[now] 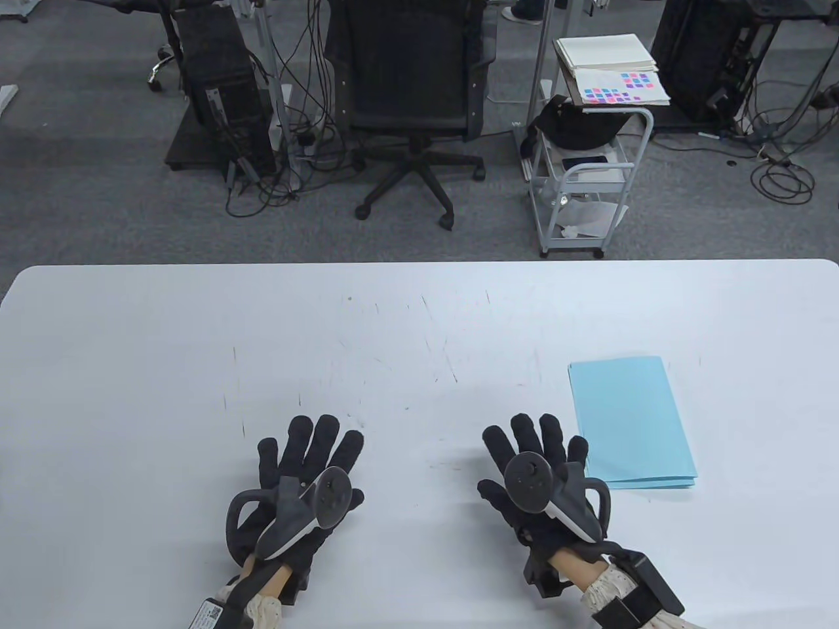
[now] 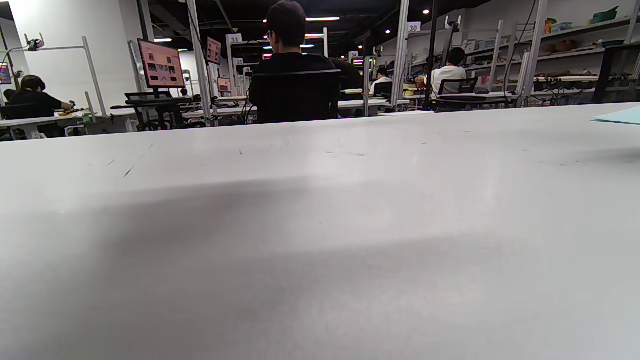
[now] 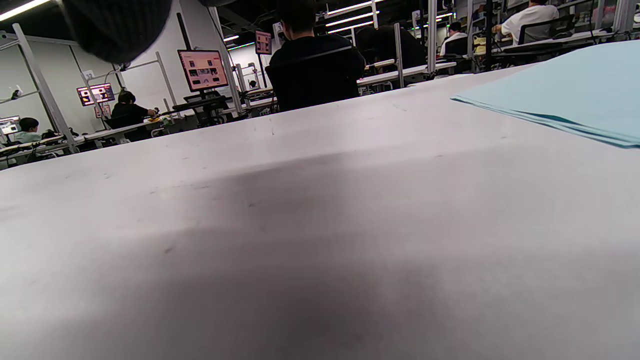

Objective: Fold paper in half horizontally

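Note:
A light blue paper (image 1: 630, 422) lies flat on the white table (image 1: 419, 327) at the right, with layered edges along its near side. It also shows in the right wrist view (image 3: 565, 90) and as a sliver in the left wrist view (image 2: 622, 116). My right hand (image 1: 534, 458) rests flat on the table with fingers spread, just left of the paper's near left corner, holding nothing. My left hand (image 1: 308, 458) rests flat with fingers spread at the table's left middle, far from the paper, holding nothing.
Beyond the table's far edge stand a black office chair (image 1: 409, 92), a white cart (image 1: 590, 151) with papers on top, and computer towers with cables on the floor.

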Motion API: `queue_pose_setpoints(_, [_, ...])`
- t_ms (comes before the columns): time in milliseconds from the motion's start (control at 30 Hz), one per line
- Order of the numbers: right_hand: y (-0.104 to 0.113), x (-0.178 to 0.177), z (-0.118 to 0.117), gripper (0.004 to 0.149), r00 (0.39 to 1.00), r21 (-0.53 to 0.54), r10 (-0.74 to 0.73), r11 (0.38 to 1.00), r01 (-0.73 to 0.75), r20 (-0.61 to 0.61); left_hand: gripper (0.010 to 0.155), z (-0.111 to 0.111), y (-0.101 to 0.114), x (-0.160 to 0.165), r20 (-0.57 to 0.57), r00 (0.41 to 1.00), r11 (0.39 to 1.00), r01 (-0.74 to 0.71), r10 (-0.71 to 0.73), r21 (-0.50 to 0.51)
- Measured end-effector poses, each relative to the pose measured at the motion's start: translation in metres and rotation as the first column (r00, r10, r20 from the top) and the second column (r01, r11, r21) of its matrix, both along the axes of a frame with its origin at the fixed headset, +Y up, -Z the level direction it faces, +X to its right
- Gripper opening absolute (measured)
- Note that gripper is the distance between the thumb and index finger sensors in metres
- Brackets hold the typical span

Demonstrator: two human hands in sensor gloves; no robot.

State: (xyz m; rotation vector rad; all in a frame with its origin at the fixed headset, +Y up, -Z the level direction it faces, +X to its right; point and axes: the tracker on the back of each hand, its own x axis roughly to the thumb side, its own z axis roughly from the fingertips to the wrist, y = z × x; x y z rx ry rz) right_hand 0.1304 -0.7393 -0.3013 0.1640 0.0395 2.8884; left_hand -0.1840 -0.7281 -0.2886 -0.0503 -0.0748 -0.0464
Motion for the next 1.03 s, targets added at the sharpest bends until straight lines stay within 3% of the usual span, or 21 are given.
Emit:
queue_pose_setpoints(267, [-0.012,0.004,0.001,0.077,0.995,-0.040,0.095,0.995,-0.096,-0.042,0.080,-0.003,-0.005,-0.004,0.003,1.000,0.999,-0.014,0.014,-0.035])
queue_pose_setpoints(1033, [-0.020,0.001,0.000,0.074,0.990,-0.062,0.125,0.990,-0.129,-0.063,0.081,-0.007,-0.006,-0.010,0.007,0.999,0.996,-0.044,0.045,-0.073])
